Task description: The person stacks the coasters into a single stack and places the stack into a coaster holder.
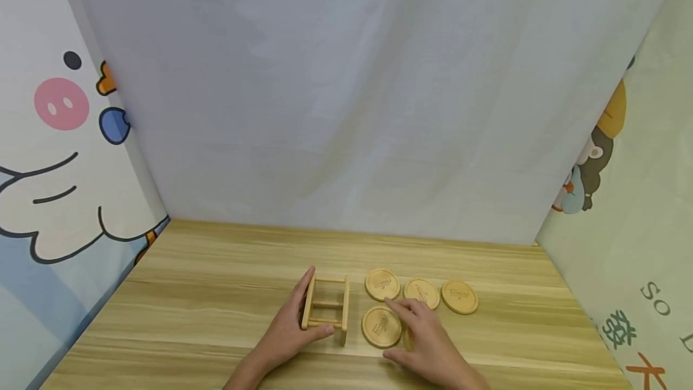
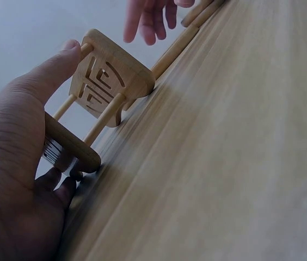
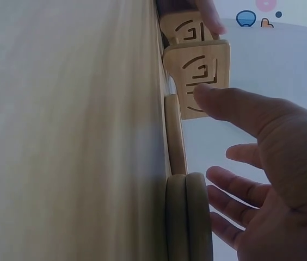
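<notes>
Nearest the camera: right hand [image 1: 430, 342], thumb and fingers spread wide apart, holding nothing; contact with the discs below cannot be told. Left hand [image 1: 287, 330] grips the wooden rack [image 1: 346, 310] from its left side, thumb at a near rod, fingers along the outer panel. Rack stands on the tabletop, left of all discs. Far row: left disc [image 1: 382, 285], middle disc [image 1: 421, 292], right disc [image 1: 459, 297]. Near disc [image 1: 381, 327] lies in front of the left one.

Writing: dark marks on disc faces, too small to read. Rack panels bear cut slots, not legible as text. Right wall sheet [image 1: 639, 239]: "SO" and "發"; an orange character and another letter are cut off by the frame.

Surface: tabletop [image 1: 216, 300], streaked pale wood grain. Pale cloth [image 1: 346, 107] hangs behind; left wall sheet [image 1: 32, 143] shows cartoon figures, including a pink snout.

Obscured: fifth disc [image 1: 408, 339], mostly under the right hand; middle disc's near edge, behind its fingers.
</notes>
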Motion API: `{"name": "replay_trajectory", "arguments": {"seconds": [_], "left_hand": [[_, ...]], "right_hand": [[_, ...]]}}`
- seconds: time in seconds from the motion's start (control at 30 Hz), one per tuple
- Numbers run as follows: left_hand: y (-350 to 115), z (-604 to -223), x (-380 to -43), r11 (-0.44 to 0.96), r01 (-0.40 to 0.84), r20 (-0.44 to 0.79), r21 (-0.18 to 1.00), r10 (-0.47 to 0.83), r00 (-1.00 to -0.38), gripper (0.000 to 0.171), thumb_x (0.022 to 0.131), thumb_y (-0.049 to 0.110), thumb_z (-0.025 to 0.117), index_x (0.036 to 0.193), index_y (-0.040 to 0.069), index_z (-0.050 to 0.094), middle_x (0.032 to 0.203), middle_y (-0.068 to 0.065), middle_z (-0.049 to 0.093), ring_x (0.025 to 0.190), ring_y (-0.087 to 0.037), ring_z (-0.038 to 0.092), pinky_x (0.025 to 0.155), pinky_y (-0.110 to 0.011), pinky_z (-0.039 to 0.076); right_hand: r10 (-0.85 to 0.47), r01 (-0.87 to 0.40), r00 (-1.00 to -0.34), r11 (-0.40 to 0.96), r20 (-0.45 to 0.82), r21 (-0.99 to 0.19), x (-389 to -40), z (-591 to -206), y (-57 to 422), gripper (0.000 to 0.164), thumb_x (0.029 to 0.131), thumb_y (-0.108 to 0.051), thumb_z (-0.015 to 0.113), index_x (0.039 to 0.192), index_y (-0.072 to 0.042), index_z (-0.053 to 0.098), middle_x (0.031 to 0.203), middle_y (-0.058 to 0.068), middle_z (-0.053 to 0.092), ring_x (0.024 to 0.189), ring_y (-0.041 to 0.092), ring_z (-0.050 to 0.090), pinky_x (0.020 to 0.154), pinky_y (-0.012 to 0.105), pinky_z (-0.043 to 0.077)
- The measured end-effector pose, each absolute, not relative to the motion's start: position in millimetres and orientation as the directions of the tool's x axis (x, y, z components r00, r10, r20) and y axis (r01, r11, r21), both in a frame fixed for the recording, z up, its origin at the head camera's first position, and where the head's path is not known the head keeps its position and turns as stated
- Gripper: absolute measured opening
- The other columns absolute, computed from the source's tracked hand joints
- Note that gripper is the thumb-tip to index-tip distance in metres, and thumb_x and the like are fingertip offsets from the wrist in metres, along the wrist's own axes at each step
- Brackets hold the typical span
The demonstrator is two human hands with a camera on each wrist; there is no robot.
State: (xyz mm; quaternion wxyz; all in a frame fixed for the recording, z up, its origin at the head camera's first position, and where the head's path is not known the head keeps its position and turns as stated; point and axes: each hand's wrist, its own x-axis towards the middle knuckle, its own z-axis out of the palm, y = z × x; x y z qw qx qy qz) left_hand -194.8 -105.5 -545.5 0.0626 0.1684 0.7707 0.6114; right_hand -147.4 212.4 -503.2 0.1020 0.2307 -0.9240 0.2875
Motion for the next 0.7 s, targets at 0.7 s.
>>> {"name": "replay_trajectory", "arguments": {"seconds": [0.7], "left_hand": [[-105,-544,-194,0.187,0.175,0.104,0.967,0.336,-0.936,0.117,0.096,0.028,0.091,0.181,0.027,0.012,0.184,-0.015,0.015,0.160,-0.044,0.039,0.118,-0.055,0.049]], "right_hand": [[-0.380,-0.426,-0.903,0.741,0.199,-0.520,-160,-501,200,0.092,0.075,-0.028,0.106,0.155,-0.010,0.066,0.139,0.000,0.065,0.126,0.025,0.060,0.106,0.056,0.054]]}}
